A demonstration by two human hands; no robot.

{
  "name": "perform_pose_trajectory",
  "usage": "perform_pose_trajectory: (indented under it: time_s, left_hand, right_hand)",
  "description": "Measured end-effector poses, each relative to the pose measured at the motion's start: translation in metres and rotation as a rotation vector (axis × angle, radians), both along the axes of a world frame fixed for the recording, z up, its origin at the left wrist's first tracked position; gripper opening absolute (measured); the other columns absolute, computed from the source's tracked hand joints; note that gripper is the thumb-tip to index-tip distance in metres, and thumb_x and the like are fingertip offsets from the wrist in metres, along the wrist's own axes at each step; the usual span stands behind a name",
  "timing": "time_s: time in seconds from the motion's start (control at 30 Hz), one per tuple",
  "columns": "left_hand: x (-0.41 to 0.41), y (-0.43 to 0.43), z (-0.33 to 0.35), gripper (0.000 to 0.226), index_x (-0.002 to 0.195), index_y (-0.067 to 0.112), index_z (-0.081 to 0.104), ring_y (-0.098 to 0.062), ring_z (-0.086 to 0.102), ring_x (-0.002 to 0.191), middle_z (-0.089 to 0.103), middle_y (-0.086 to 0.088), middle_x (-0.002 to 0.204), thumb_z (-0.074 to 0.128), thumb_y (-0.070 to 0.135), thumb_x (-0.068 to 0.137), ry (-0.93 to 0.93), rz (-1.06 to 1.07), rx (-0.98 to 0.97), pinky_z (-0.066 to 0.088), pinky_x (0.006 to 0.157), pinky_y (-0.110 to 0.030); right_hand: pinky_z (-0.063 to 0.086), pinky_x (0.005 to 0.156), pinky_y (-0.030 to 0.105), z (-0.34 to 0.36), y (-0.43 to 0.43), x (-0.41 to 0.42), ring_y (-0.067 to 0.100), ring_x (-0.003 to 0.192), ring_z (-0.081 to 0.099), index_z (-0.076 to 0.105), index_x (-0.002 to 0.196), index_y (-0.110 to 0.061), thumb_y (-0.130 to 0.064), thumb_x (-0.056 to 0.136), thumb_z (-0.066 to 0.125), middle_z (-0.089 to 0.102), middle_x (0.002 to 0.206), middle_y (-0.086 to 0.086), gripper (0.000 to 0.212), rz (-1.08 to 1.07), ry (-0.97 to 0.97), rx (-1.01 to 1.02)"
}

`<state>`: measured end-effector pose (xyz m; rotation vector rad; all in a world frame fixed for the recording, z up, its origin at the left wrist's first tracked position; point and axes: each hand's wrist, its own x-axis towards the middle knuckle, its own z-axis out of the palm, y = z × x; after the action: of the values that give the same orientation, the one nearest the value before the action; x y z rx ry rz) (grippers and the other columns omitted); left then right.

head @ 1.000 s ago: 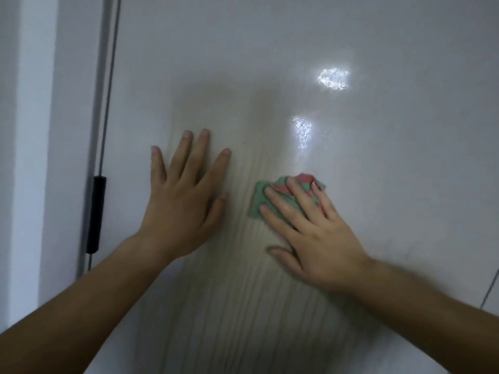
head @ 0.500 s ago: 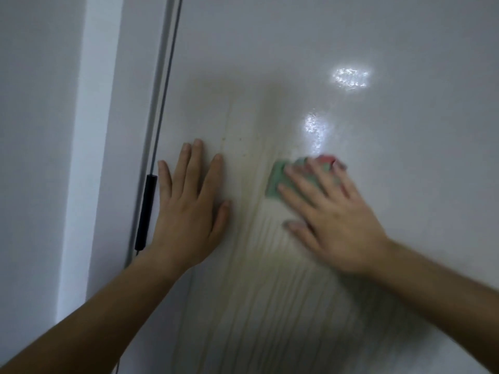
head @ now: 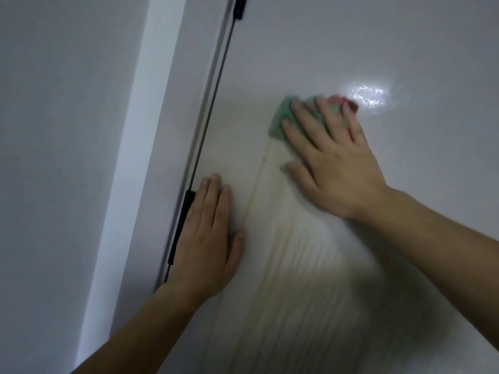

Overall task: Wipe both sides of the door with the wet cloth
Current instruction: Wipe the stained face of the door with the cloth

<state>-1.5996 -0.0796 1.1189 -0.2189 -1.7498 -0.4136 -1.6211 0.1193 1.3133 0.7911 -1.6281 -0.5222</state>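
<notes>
- Closest to me, the left grip (head: 205, 247) lies flat on the door (head: 378, 49), fingers straight and pressed together. It holds nothing and sits just beside the lower hinge (head: 179, 228) at the door's hinge edge. I read it as a brace.
- Just right of it, wet streaks (head: 291, 252) run down the panel in thin lines from under the cloth toward the bottom of my view. I'd call that band wiped.
- Further up, the right grip (head: 332, 163) has its fingers spread and straight, pressing the wet cloth (head: 280, 117) flat against the door. It's pressing, not pinching. The cloth is green with a bit of red at the far end, it sits mid-panel, well in from the hinge edge, and it's blurred.
- Right past the cloth's far end there's a glare spot (head: 368, 97). I can't tell whether that gloss is water or just light.
- Beyond that, the upper panel up to the upper hinge (head: 239, 6) shows no streaks I can make out, and neither does the strip along the door frame (head: 135, 157).
- My call: we're partway through this face. The top, the hinge-edge strip and the right-hand stretch are left, and the other side, which is out of view, hasn't been started as far as I can see.
</notes>
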Motion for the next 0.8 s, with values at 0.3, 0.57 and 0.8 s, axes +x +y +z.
perform_pose_trajectory:
  time_s: [0.3, 0.57, 0.8]
  left_hand:
    - [0.003, -0.001, -0.028, 0.07, 0.157, -0.004, 0.025, -0.035, 0.011, 0.158, 0.013, -0.02, 0.169, 0.046, 0.032, 0.101, -0.02, -0.048, 0.0, 0.019, 0.127, -0.049]
    - [0.007, 0.004, -0.056, 0.07, 0.157, -0.004, 0.024, -0.035, 0.011, 0.158, 0.012, -0.019, 0.17, 0.046, 0.033, 0.102, -0.057, -0.055, 0.039, 0.019, 0.127, -0.049]
    - [0.009, 0.006, -0.078, 0.072, 0.158, -0.003, 0.025, -0.035, 0.01, 0.158, 0.011, -0.018, 0.17, 0.046, 0.033, 0.099, -0.092, -0.024, 0.072, 0.016, 0.128, -0.046]
  right_hand:
    - [0.017, 0.124, 0.056, -0.052, 0.0, 0.003, 0.032, 0.156, 0.015, 0.035, 0.158, -0.02, -0.051, 0.106, 0.039, 0.023, 0.168, 0.003, 0.061, 0.02, -0.036, 0.264]
    - [0.012, 0.124, 0.058, -0.048, -0.024, 0.003, 0.035, 0.157, 0.008, 0.031, 0.16, -0.017, -0.053, 0.106, 0.033, 0.017, 0.169, 0.007, 0.064, -0.007, -0.053, 0.374]
    - [0.013, 0.125, 0.056, -0.031, -0.05, 0.005, 0.033, 0.156, 0.014, 0.031, 0.16, -0.019, -0.051, 0.106, 0.034, 0.021, 0.168, 0.005, 0.062, 0.0, -0.04, 0.489]
